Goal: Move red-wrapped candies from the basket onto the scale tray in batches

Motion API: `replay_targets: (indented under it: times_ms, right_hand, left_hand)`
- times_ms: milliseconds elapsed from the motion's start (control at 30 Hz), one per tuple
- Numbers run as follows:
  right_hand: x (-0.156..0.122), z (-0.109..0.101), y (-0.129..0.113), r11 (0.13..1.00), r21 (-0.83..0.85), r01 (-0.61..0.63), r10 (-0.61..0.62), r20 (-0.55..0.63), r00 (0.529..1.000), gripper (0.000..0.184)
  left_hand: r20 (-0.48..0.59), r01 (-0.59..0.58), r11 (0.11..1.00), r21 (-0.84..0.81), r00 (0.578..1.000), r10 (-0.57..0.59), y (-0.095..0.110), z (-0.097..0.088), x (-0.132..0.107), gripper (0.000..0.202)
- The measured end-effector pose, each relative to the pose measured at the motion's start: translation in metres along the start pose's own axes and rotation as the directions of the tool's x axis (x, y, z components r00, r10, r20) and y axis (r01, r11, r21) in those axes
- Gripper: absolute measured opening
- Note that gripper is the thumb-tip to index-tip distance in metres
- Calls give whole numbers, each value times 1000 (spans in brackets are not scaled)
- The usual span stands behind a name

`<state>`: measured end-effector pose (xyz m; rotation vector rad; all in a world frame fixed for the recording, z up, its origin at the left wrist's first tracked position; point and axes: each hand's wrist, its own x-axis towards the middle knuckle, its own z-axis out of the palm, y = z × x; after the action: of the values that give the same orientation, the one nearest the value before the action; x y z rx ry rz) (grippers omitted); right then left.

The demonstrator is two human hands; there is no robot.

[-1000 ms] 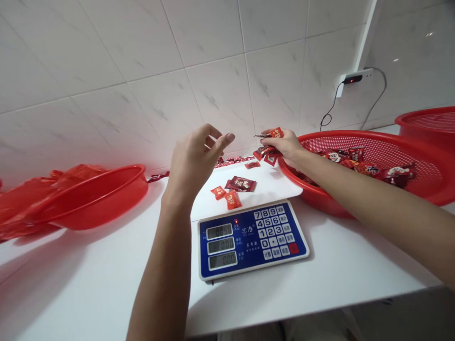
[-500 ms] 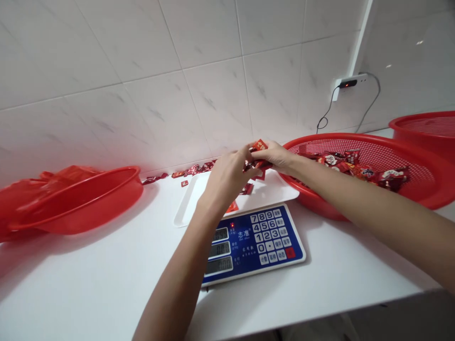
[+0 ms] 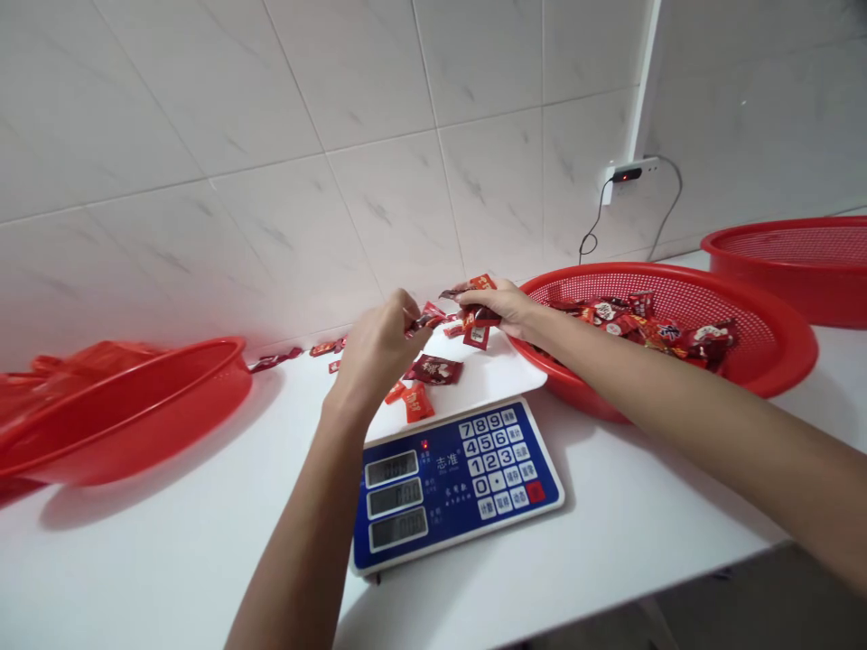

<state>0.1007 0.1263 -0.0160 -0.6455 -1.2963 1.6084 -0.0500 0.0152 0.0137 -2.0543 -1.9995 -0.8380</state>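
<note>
Over the white weighing pan [image 3: 484, 375] of a blue-faced digital scale [image 3: 457, 487], my right hand [image 3: 505, 307] is closed on several red wrapped candies [image 3: 476, 316]. My left hand [image 3: 379, 348] is pinched on a dark red wrapped candy [image 3: 428, 318], a little to the left of the other hand. On the pan below lie a dark red packet [image 3: 434, 369] and an orange-red packet [image 3: 416, 403]. Part of the pan is hidden behind my left hand and forearm. The scale's display digits are too dim to read surely.
Right of the scale stands a red mesh basket [image 3: 765, 338] holding many wrapped candies [image 3: 637, 325]. Another red basket [image 3: 778, 284] is behind it. At left is a red basin [image 3: 169, 424] with red plastic bags [image 3: 88, 375]. Loose candies [image 3: 277, 359] lie along the tiled wall.
My hands have drawn apart, the left moving left with a candy. More packets on the pan now show. The whole view has shifted slightly.
</note>
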Motion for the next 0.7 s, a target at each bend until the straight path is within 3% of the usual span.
replay_targets:
  times_ms: [100, 167, 267, 367, 700]
  right_hand:
    - [0, -1, -1, 1000, -6, 1, -2, -53, 999, 14]
    - [-2, 0, -3, 1000, -11, 4, -5, -51, 999, 14]
    - [-6, 3, -4, 1000, -22, 10, -11, -33, 999, 14]
    - [-8, 5, -6, 999, -27, 24, -24, -1, 1000, 14]
    - [-13, 10, -9, 999, -36, 13, -14, -13, 1000, 14]
  left_hand:
    - [68, 100, 994, 49, 992, -103, -11, -4, 3, 12]
    - [94, 100, 994, -38, 991, -96, -14, -9, 3, 11]
    - [-28, 18, 977, -214, 999, -25, -10, -19, -2, 8]
    - [-139, -38, 957, -287, 990, -2, 0, -28, -6, 7]
    - [-84, -7, 959, -284, 996, -18, -4, -21, -4, 9]
